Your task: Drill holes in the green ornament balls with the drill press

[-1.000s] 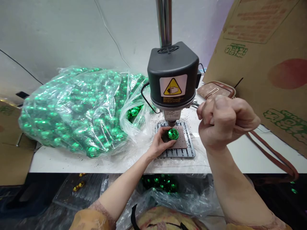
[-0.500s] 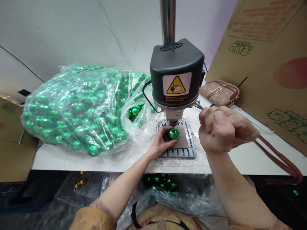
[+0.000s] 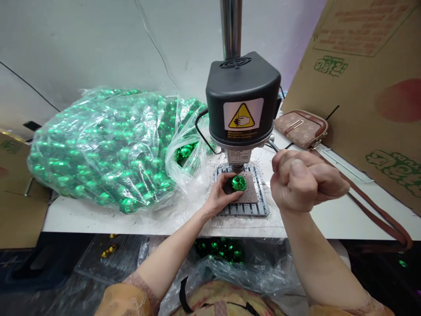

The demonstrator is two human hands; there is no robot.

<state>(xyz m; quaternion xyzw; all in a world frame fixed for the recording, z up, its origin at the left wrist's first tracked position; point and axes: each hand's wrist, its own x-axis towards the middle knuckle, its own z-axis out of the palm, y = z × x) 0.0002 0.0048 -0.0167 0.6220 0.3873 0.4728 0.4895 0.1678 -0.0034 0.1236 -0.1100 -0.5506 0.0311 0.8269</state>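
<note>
Under the chuck of a black bench drill press (image 3: 243, 96), a shiny green faceted bead (image 3: 239, 182) sits on a small brownish pad (image 3: 250, 193) on the slotted metal base (image 3: 263, 206). The thumb and fingers of my left hand (image 3: 221, 193) close around the bead from the left and keep it on the pad. My right hand (image 3: 302, 180) is a fist to the right of the drill, closed on the drill press lever (image 3: 272, 145); most of that lever is hidden by the fist. Dark shavings lie scattered around the base.
A big clear plastic bag of green beads (image 3: 105, 149) fills the table's left side. Behind my right hand lie a patterned pouch (image 3: 301, 127) and its brown strap (image 3: 378, 206). Cardboard boxes (image 3: 368, 87) flank the table (image 3: 98, 221). More green beads (image 3: 220, 251) lie in plastic below the front edge.
My right fist has shifted very slightly to the left. My left hand keeps the same grip on the bead under the drill.
</note>
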